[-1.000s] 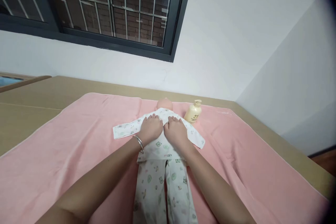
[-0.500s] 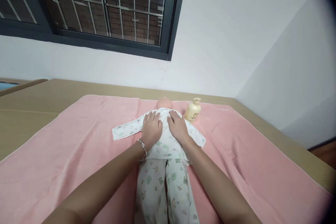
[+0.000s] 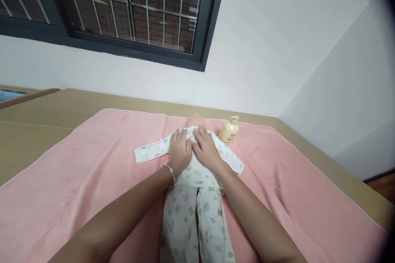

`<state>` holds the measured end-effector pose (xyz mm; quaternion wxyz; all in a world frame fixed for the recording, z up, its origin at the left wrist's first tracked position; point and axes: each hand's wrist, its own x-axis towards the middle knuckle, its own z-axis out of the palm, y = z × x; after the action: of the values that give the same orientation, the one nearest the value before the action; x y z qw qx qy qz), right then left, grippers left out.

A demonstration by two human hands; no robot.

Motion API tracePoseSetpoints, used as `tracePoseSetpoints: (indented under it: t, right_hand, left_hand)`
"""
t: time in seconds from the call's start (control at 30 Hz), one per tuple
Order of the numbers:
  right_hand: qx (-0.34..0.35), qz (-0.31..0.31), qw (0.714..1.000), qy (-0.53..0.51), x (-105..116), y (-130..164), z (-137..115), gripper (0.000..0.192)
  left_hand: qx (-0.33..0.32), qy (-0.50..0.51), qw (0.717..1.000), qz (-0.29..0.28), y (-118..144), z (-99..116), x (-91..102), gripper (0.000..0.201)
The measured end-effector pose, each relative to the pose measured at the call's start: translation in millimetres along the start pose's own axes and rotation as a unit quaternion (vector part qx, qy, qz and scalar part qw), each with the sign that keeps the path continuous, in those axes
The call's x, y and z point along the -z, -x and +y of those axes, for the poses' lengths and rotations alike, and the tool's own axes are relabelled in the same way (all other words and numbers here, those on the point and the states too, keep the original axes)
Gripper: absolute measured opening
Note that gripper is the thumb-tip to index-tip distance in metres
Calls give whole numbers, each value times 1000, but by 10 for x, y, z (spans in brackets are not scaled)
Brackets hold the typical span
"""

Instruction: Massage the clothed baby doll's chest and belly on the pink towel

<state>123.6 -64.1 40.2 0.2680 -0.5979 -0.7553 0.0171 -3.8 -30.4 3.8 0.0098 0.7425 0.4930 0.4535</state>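
A baby doll [image 3: 196, 174] in white patterned pyjamas lies stretched out, its sleeves spread to both sides and its head [image 3: 195, 121] at the far end. Flat on the left side of its chest rests my left hand [image 3: 180, 152], fingers extended, a silver bangle at the wrist. My right hand [image 3: 207, 150] lies on the other side of the chest with its fingers spread. The two thumbs come close together near the middle. Neither hand grips anything. To the right of the doll's head stands a pale yellow pump bottle [image 3: 229, 131].
A pink blanket [image 3: 105, 160] with some creases lies under the doll on a wooden surface [image 3: 37, 131]. Behind are a white wall [image 3: 253, 49] and a dark-framed window [image 3: 129, 45] with metal bars. Another wall stands at the right.
My right hand has slid slightly left and inward across the chest, its thumb now near my left thumb. The camera view has shifted a little.
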Motion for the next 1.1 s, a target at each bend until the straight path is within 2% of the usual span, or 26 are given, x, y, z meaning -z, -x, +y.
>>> tracePoseSetpoints:
  t: [0.1,0.23,0.27,0.4,0.53,0.63,0.7,0.77,0.93,1.03,1.1]
  right_hand:
    - [-10,50,999,13,-2,7,-16,56]
    - [-23,-8,999,24,-16,11,-44,50]
    - [-28,-6,999,24,-17,12,-50,50]
    - [-33,62,997,33,-37,29,-75,53]
    - [-29,40,998,36,-136,60,-72,49]
    - [-22,44,998,42,-229,82,-27,48]
    - [-15,56,997,52,-288,92,20,48]
    - [-1,68,995,67,-343,99,73,49]
    - [44,85,991,97,-434,128,216,55]
    - [66,86,988,114,-494,121,340,58]
    - [88,73,987,114,-560,96,433,58]
  left_hand:
    - [9,9,1000,0,-1,6,9,45]
    - [16,14,1000,-8,0,22,28,44]
    - [17,14,1000,-9,2,22,31,43]
    - [17,12,1000,-9,10,10,38,44]
    - [21,7,1000,-22,20,29,75,45]
    - [40,23,998,-34,58,107,202,46]
    - [62,67,996,-25,106,195,383,46]
    - [75,127,989,-5,175,306,663,45]
    - [136,222,964,58,500,500,1676,43]
    - [152,211,956,135,854,364,2260,39]
    - [158,161,947,229,1154,141,2563,46]
